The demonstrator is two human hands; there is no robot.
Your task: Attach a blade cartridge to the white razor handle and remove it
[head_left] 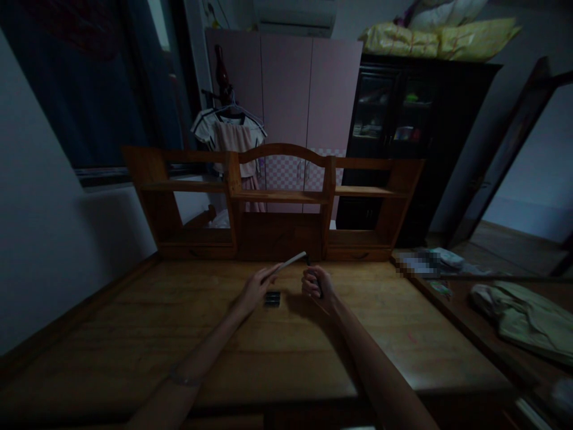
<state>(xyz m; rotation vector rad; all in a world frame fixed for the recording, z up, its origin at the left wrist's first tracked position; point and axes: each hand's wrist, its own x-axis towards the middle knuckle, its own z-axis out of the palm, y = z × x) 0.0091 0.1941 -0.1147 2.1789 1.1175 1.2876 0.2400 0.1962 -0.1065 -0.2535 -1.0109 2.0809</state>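
Observation:
My left hand (pixel 256 288) is closed on the near end of a slim, pale, flat bar (pixel 294 259), which slants up and to the right. In my right hand (pixel 323 284) is a dark-handled tool (pixel 308 259); my fingers wrap round it, and its thin dark tip points up close to the bar's far end. Whether tip and bar touch, I cannot tell. Both hands are above the wooden desk (pixel 286 358). Just right of and below my left hand lies a small group of dark, short rods (pixel 272 298), side by side; the dim light hides their kind.
A wooden shelf unit (pixel 280 196) stands along the desk's far edge. At right, a lower surface holds a pale green cloth item (pixel 528 319) and some plastic-wrapped things (pixel 447 258). The wall (pixel 40 239) borders the desk on the left.

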